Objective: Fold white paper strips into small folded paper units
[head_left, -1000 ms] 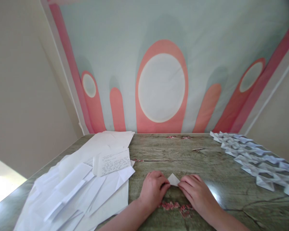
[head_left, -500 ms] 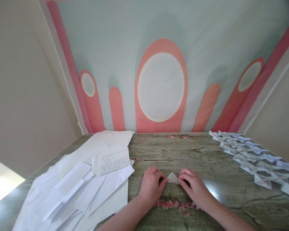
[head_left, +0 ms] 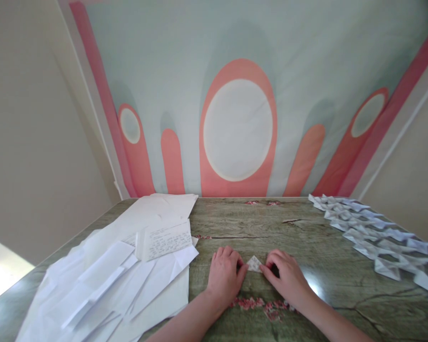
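A small folded piece of white paper (head_left: pixel 254 263) with faint writing lies on the wood-patterned table (head_left: pixel 257 228) between my hands. My left hand (head_left: pixel 225 277) curls its fingers against the paper's left edge. My right hand (head_left: pixel 284 277) pinches the paper's right corner with bent fingers. Both hands rest low on the table near its front middle, and most of the paper is hidden beneath the fingers.
A loose heap of white sheets (head_left: pixel 121 275), one with handwriting (head_left: pixel 164 239), covers the table's left side. A row of several folded paper pieces (head_left: pixel 374 232) runs along the right edge. A wall with a pink and grey pattern (head_left: pixel 238 123) stands behind.
The folded paper has become smaller and flatter between the fingers. Both hands have shifted slightly left and drawn closer around it.
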Motion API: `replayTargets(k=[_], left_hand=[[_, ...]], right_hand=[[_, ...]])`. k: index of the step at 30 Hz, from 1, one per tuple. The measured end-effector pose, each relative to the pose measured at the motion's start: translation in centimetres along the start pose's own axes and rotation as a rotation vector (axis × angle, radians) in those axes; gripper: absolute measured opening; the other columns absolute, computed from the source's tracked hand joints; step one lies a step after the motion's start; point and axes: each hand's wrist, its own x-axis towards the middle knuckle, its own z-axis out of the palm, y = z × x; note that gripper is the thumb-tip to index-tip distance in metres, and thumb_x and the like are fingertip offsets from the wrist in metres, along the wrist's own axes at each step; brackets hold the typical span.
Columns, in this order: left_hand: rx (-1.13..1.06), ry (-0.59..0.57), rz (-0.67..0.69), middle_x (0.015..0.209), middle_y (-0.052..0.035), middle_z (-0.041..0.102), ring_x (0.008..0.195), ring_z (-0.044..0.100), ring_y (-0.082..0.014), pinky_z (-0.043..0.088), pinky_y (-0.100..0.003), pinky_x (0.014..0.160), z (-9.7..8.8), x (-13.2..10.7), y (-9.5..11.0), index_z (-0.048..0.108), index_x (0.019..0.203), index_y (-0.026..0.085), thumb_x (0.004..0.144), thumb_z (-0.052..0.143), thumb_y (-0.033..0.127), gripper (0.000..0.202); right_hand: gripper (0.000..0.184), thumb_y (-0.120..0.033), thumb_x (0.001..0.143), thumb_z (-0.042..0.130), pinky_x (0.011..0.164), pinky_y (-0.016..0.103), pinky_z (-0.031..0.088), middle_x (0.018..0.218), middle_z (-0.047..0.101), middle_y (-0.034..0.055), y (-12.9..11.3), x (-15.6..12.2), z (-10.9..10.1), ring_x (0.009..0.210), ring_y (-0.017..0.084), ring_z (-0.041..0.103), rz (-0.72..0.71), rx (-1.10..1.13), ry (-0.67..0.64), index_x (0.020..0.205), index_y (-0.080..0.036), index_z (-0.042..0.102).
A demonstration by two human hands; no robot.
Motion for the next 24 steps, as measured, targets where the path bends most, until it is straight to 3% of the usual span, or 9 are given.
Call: replayTargets(k=[15, 18, 24], left_hand=[[0.014, -0.021, 0.035, 0.085, -0.0034, 0.054, 0.086, 0.048, -0.0212, 0.037, -0.032, 0.075, -0.5, 0.0, 0.3, 0.056, 0.078, 0.019, 0.082, 0.056, 0.027, 0.009], [0.027, -0.033, 0.103, 0.094, -0.0039, 0.056, 0.091, 0.049, -0.0215, 0.038, -0.033, 0.079, -1.1, -0.4, 1.0, 0.057, 0.091, 0.020, 0.083, 0.054, 0.025, 0.009], [0.087, -0.142, 0.287, 0.125, -0.0065, 0.051, 0.113, 0.045, -0.0221, 0.034, -0.036, 0.097, -0.6, -1.8, 2.3, 0.050, 0.120, 0.020, 0.086, 0.051, 0.024, 0.034]], right_hand=[[0.015, -0.034, 0.085, 0.047, 0.068, 0.034, 0.038, 0.078, 0.056, 0.0026, -0.4, 0.0, -0.2, 0.076, 0.020, 0.054, -0.005, -0.042, -0.002, 0.078, -0.022, 0.052], [0.015, -0.034, 0.085, 0.046, 0.068, 0.034, 0.038, 0.079, 0.056, 0.0028, -0.2, 0.0, 0.0, 0.076, 0.020, 0.054, -0.004, -0.037, -0.012, 0.078, -0.022, 0.053], [0.014, -0.032, 0.085, 0.047, 0.070, 0.033, 0.038, 0.080, 0.056, 0.0023, -0.5, 0.1, -0.3, 0.077, 0.019, 0.054, 0.010, -0.027, -0.016, 0.079, -0.022, 0.054]])
